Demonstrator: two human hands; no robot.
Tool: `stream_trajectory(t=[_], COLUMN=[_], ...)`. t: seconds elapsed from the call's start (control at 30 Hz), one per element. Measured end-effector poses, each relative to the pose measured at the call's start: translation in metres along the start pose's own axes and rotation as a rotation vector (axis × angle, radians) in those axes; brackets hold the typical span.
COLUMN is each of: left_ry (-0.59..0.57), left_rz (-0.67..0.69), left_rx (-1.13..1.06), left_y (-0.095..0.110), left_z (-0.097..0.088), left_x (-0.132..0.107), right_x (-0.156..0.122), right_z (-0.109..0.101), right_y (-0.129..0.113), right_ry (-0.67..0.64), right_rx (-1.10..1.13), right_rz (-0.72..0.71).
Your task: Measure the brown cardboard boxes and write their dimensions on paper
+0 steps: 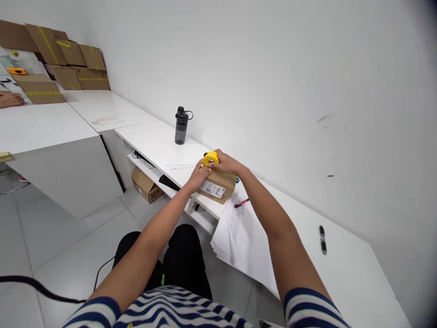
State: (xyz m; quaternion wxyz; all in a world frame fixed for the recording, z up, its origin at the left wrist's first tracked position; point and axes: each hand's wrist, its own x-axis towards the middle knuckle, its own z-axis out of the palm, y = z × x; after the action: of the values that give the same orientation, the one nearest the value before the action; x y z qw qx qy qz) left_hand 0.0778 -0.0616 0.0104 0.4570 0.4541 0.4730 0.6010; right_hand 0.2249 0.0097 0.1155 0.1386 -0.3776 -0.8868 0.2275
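A small brown cardboard box (218,187) with a white barcode label lies on the white desk (341,269) in front of me. My right hand (226,163) is closed on a yellow tape dispenser (209,158) resting on the box's top far edge. My left hand (199,175) grips the box's left end, fingers curled against it just under the dispenser.
A dark water bottle (181,126) stands further along the desk by the wall. A pink pen (241,203) lies on a stack of white sheets (244,241) overhanging the desk edge. A black marker (322,239) lies to the right. Flattened cartons (68,68) are piled at far left.
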Motion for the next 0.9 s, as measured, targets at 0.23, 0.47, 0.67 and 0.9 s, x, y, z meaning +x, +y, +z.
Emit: stream_trajectory(t=[0.23, 0.47, 0.67, 0.9], left_ry=[0.076, 0.067, 0.055, 0.048], left_rz=[-0.007, -0.02, -0.011, 0.005], left_rx=[0.153, 0.12, 0.145, 0.168], left_y=[0.002, -0.001, -0.004, -0.003], left_z=[0.001, 0.005, 0.006, 0.004], left_x=[0.004, 0.008, 0.016, 0.016], right_x=[-0.025, -0.092, -0.133, -0.128], right_z=[-0.017, -0.047, -0.055, -0.049], right_y=[0.019, 0.064, 0.087, 0.083], right_ry=[-0.061, -0.045, -0.003, 0.05], right_rx=[-0.059, -0.016, -0.026, 0.057], right_rz=[0.103, 0.294, 0.413, 0.353])
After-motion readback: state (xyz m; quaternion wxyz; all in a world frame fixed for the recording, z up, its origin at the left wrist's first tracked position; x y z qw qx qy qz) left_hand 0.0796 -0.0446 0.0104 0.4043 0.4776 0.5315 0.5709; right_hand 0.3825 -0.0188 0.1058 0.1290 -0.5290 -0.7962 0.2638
